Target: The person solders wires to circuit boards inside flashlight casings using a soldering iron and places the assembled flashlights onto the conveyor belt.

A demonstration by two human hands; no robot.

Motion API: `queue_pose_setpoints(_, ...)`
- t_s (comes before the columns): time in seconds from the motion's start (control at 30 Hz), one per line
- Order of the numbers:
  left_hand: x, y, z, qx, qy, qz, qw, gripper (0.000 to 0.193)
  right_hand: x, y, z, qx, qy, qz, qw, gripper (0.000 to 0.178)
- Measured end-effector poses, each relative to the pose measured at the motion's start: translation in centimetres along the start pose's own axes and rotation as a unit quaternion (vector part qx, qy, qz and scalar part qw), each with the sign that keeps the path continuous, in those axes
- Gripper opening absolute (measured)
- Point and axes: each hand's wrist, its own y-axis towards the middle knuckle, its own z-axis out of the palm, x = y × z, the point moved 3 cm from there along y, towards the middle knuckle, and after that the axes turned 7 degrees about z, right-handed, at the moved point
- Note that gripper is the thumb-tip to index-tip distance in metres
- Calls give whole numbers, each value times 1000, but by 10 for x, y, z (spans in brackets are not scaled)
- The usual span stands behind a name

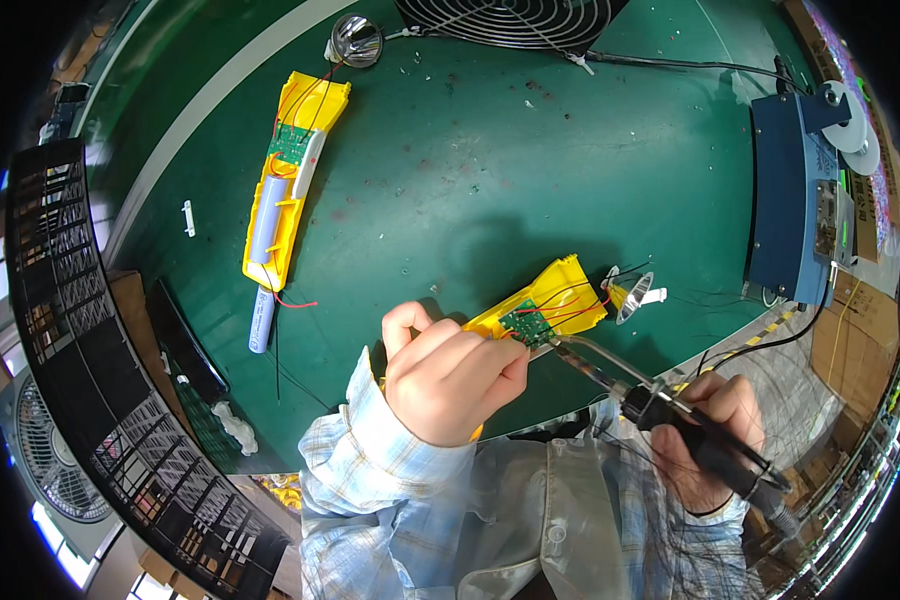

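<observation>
Centrally, a yellow casing with a green board lies on the green worktop, pinned by the left hand. The right hand, grip closed, holds a soldering iron at the board. Another casing lies well apart.

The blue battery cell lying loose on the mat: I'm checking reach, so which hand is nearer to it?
Left. The left hand is right of the blue battery cell; the right hand is farther right.
</observation>
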Motion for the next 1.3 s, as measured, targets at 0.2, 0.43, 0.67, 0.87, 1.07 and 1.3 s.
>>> queue_pose_setpoints(0.2, 0, 2, -1, -4, -5, 6, 1000, 16, 1, 1, 1, -37, 21, 32, 999, 32)
queue_pose_setpoints(0.43, 0, 1, 0, 9, -6, -8, 1000, 14, -6, 1, 1, -21, -36, -11, 999, 31)
queue_pose_setpoints(0.67, 0, 2, -1, 3, -7, -3, 1000, 14, 2, 2, 2, 45, -75, 21, 996, 38)
queue_pose_setpoints(0.87, 0, 0, -1, 10, -6, -6, 1000, 13, -4, -1, 0, -6, -116, -55, 992, 33)
queue_pose_setpoints(1.07, 0, 1, 1, 21, 0, -6, 1000, 12, 1, -3, 4, 57, -64, -29, 996, 35)
queue_pose_setpoints(1.3, 0, -1, 0, 8, 3, 0, 1000, 14, 18, 9, 4, 67, -122, -72, 988, 34)
